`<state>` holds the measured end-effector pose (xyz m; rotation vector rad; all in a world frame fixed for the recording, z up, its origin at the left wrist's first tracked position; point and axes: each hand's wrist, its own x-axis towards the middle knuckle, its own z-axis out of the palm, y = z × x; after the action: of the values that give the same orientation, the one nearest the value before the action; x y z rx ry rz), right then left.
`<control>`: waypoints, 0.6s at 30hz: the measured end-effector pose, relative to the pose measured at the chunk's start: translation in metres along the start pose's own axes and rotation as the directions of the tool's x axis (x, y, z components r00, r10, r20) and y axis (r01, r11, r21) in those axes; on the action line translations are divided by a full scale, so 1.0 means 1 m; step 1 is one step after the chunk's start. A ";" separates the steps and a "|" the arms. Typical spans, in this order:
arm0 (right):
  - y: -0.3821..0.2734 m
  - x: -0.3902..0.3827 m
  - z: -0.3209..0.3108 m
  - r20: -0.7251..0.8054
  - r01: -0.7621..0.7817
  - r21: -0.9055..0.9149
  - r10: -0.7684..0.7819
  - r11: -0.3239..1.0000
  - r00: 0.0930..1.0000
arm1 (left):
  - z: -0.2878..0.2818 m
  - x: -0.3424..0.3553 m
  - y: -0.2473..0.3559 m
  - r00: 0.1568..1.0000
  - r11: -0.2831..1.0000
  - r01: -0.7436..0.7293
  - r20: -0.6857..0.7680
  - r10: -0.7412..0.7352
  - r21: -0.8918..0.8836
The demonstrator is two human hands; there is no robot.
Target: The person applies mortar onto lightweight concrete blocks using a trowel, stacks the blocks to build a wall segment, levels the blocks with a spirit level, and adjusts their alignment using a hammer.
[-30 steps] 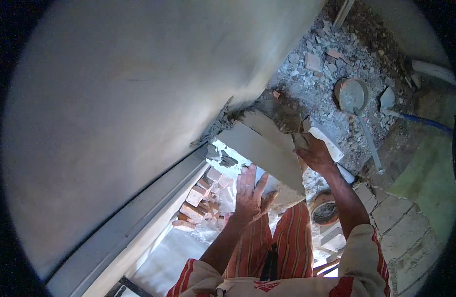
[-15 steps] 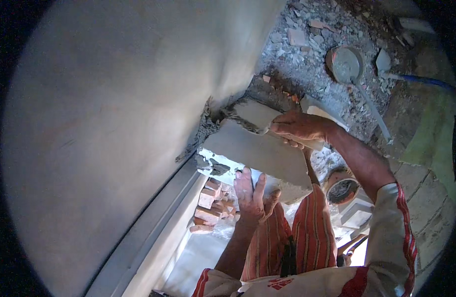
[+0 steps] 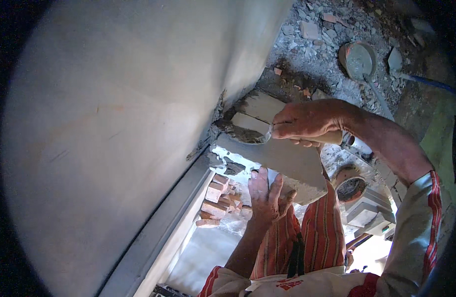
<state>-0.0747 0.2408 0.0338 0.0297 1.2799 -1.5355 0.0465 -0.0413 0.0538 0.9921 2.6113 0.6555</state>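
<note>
My right hand (image 3: 307, 119) is closed on a trowel-like tool with a pale handle (image 3: 332, 137), its mortar-smeared blade (image 3: 250, 134) over a grey slab (image 3: 287, 161) at the wall corner. My left hand (image 3: 267, 193) lies with fingers stretched out against the slab's near white edge, beside a dark mortar patch (image 3: 234, 168). Beyond the blade, a paler piece (image 3: 262, 104) sits against the wall, with rough mortar (image 3: 219, 111) along the joint.
A plastered wall (image 3: 114, 99) fills the left, above a long ledge (image 3: 153, 227). Broken bricks (image 3: 215, 208) lie below. Rubble (image 3: 307, 49) covers the upper right, with a bucket (image 3: 357, 57) and blue-handled tool (image 3: 431, 84). A clay-coloured pot (image 3: 349, 190) stands right of my legs.
My right hand has moved up and leftward across the slab with the tool, its forearm swinging out to the right. My left hand stays on the slab's edge. The view has shifted slightly.
</note>
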 end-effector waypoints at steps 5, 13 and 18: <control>-0.008 0.001 -0.019 -0.035 0.074 -0.332 -0.091 0.940 0.995 | 0.002 -0.001 -0.001 0.999 1.000 0.013 0.046 -0.012 -0.019; 0.077 -0.020 -0.043 -0.048 0.421 -0.637 -0.578 0.646 0.815 | 0.003 0.000 0.000 1.000 0.999 -0.020 -0.001 0.020 0.026; 0.073 -0.009 -0.005 -0.464 0.157 -0.387 -0.339 0.908 0.818 | 0.002 -0.004 -0.001 0.999 1.000 0.008 0.037 -0.007 -0.007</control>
<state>-0.0218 0.2630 -0.0126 0.0656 2.0453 -1.5675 0.0498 -0.0445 0.0517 0.9822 2.5777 0.6386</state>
